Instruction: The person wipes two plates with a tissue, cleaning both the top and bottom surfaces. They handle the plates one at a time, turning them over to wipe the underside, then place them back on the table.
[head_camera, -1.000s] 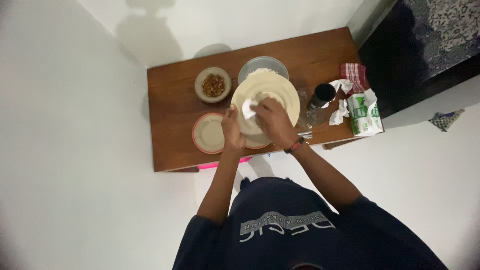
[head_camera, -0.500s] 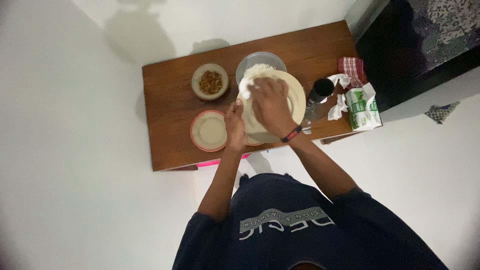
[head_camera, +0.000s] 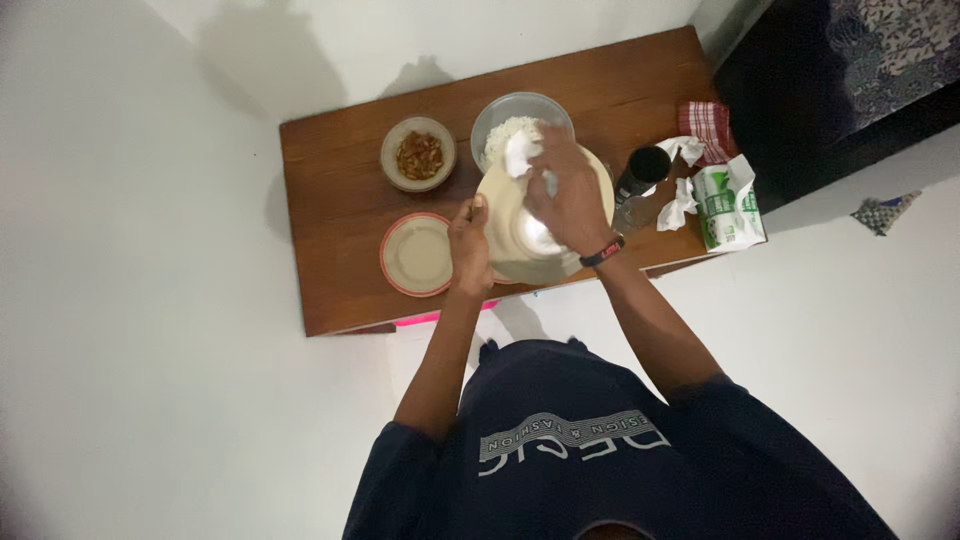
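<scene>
Fingers (head_camera: 562, 178) of the right hand (head_camera: 568, 200) are curled and pressed down on a crumpled white tissue (head_camera: 522, 152), which is held against the far rim of a large cream plate (head_camera: 515, 235); the fingers of the left hand (head_camera: 468, 245) are wrapped round the plate's near-left edge, thumb on top, and the plate is lifted, tilted, above the wooden table (head_camera: 340, 220). Largest first: the table is seen as a brown rectangle with a smooth, faintly grained top, set on a pale floor. Next, the plate, round, glossy and seemingly ceramic, is judged to be mid-wipe, with the rim being worked now. A fresh stroke would call for a firm left-hand grip and a steady sweep of the tissue along the glaze. Behind the plate, a grey bowl (head_camera: 495, 112) of white rice is partly covered. To the left, a small pink-rimmed plate (head_camera: 416, 254) is laid flat, and a small bowl (head_camera: 419, 153) of brown fried pieces is set beyond it. To the right, a dark cylindrical cup (head_camera: 642, 170), a green-and-white soft pack (head_camera: 727, 208), loose crumpled tissues (head_camera: 680, 208) and a red checked cloth (head_camera: 708, 122) are grouped near the table's end.
</scene>
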